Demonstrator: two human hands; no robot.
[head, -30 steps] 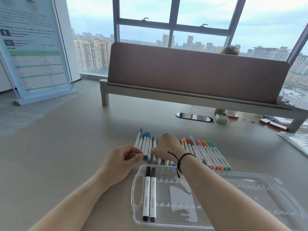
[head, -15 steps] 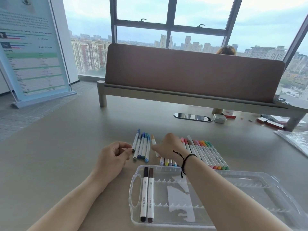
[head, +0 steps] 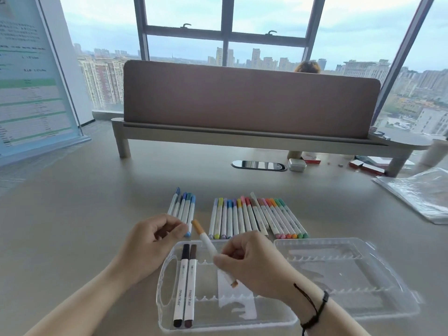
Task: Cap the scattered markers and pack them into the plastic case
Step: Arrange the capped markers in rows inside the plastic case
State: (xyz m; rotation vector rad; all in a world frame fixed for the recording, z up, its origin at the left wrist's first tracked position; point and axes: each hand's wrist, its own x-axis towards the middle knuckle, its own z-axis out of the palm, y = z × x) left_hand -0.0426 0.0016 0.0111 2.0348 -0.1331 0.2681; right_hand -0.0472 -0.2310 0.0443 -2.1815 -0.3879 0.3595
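- Right hand (head: 252, 260) pinches an orange marker (head: 208, 243) by its barrel, tilted above the clear plastic case (head: 167, 282), likely to drop it into a slot.
- Left hand (head: 150, 241) is loosely curled beside the case; whether it holds anything, I cannot tell.
- Two dark markers (head: 185, 284) already lie side by side in the case's left slots.
- Remaining markers (head: 254, 217) lie in rows on the grey surface (head: 72, 214), just beyond the case.
- Padded divider (head: 249, 98) and window (head: 225, 27) stand behind.
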